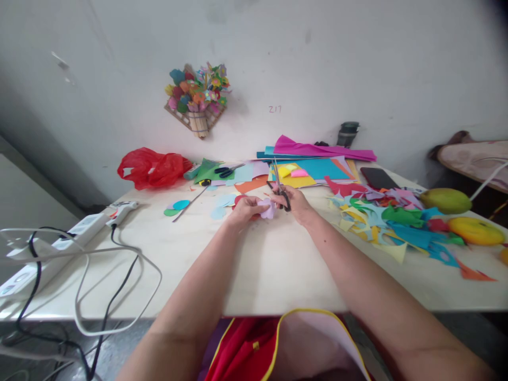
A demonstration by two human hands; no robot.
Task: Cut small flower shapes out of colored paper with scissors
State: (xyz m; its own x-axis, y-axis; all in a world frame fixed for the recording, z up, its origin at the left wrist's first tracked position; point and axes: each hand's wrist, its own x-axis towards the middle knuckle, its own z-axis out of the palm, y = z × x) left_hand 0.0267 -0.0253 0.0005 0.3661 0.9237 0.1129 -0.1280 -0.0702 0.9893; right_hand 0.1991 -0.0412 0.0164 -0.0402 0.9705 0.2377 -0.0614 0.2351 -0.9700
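My left hand [245, 210] pinches a small lilac paper cutout [268, 208] with a wavy, petal-like edge, above the middle of the table. Close beside it, my right hand [294, 202] is closed round a pair of scissors [286, 201] with black handles. Their blades point up and away from me, apart from the lilac paper as far as I can see. Red paper [239, 200] shows partly behind my left fingers. Light blue paper circles [224, 202] lie just left of that hand.
Paper scraps [369, 214] cover the table's right side near a green mango [446, 201] and a phone [379, 178]. Coloured sheets [317, 170] lie at the back. Another pair of scissors [229, 170] and a red plastic bag [153, 168] are left. Power strips [51, 254] trail cables.
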